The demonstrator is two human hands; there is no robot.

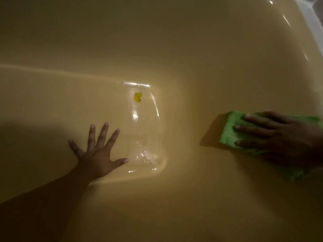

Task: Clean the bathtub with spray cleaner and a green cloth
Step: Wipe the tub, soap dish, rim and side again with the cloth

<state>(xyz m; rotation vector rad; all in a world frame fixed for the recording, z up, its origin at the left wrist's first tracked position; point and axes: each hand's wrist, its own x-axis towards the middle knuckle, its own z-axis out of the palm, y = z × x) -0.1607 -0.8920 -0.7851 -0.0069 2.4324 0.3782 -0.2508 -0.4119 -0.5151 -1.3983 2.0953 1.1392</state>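
Your green cloth [229, 132] lies on the right of the bathtub [157, 41], flat against the curved surface where the floor rises into the wall, and your right hand [281, 138] presses it there with fingers straight and slightly apart, not curled round it. The cloth looks soft, light and limp, likely damp, so it should bunch or fold if you pull on one corner. It is better driven from above with a flat palm over its middle, as you have it. Your left hand [97, 154] is spread wide, palm down on the tub floor nearer the left, holding nothing and seemingly propping you. Just right of it a shallow pool of water [145, 154] glints, with a small yellow scrap [138, 97] at its far end. The enamel looks glossy and is probably slick when wet, so lean on that bracing hand with care. The spray cleaner is not in view.
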